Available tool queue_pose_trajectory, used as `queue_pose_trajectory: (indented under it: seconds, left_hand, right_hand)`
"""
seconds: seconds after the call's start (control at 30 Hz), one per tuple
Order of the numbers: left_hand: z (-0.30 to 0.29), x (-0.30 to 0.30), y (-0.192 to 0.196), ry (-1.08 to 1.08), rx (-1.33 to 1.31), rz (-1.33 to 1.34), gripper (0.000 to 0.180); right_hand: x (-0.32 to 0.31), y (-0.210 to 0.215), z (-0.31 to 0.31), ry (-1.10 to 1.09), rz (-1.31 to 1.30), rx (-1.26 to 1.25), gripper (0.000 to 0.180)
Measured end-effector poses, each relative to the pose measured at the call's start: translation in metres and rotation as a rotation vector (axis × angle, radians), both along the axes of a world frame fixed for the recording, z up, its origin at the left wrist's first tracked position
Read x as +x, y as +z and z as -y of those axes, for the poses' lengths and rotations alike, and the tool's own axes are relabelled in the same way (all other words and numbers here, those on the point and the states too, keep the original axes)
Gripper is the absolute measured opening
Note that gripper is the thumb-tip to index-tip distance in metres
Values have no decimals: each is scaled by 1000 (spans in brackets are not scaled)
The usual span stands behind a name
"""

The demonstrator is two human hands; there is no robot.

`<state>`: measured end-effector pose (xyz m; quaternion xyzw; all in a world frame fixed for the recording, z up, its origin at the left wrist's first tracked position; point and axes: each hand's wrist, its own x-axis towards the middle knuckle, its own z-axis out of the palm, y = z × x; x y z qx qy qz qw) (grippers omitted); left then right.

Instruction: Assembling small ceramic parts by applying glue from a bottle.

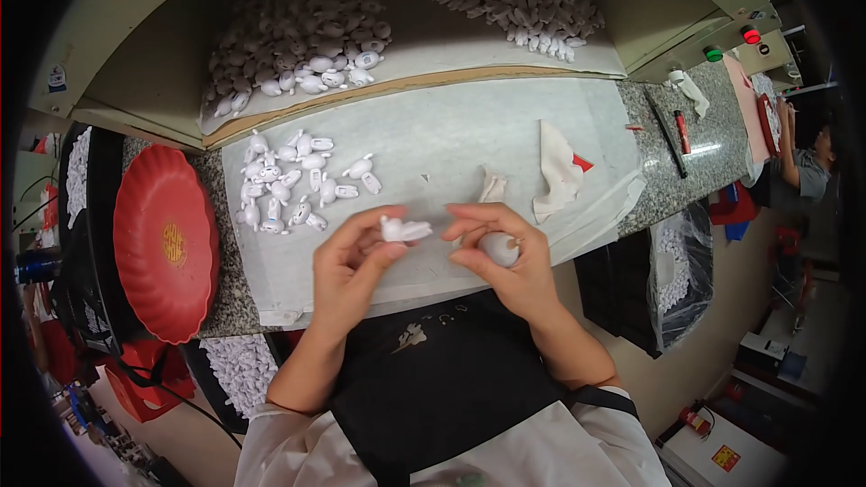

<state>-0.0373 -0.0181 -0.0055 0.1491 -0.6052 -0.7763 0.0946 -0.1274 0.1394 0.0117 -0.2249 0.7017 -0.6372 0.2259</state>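
While the left hand (347, 261) pinches a small white toy figure (404, 230) and the right hand (505, 257) cups a round white piece (499, 249), both are held above the table edge (406, 293). A loose grip could let one fall onto the black apron (451, 379).

A speckled grey stone bench (672, 158) runs across the view, with a pale sheet (469, 140) spread over its middle. Along its back edge stands a cream hood (135, 0), open at the front; a red button (750, 34) and a green button (713, 54) sit at its right end. A red tray (167, 243) lies at the bench's left end. Below the front edge stand black crates (622, 293). The floor (713, 343) is beige. At the far right a person (812, 167) sits.
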Motion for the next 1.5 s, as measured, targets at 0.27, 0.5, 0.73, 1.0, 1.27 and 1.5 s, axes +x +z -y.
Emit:
queue_pose_trajectory:
  seconds: [0.27, 0.5, 0.73, 1.0, 1.27, 1.5]
  left_hand:
    - [17, 2, 1, 78, 199, -23, 29]
    - [-4, -5, 8, 53, 270, -52, 35]
    - [-8, -9, 2, -55, 162, -62, 30]
    - [-6, -7, -1, -93, -10, -105, 34]
    - [-8, -6, 0, -83, 185, -143, 33]
    - [-3, -2, 2, -136, -160, -75, 36]
  right_hand:
    - [-25, -10, -8, -76, -387, 288, 26]
    - [-69, -5, -50, -477, -352, 309, 17]
    - [-92, -12, -70, -406, -675, 721, 8]
    - [-88, -9, -66, -267, -734, 717, 10]
    - [-68, 1, -64, -431, -379, 346, 10]
    - [-22, 0, -36, 100, -415, 498, 17]
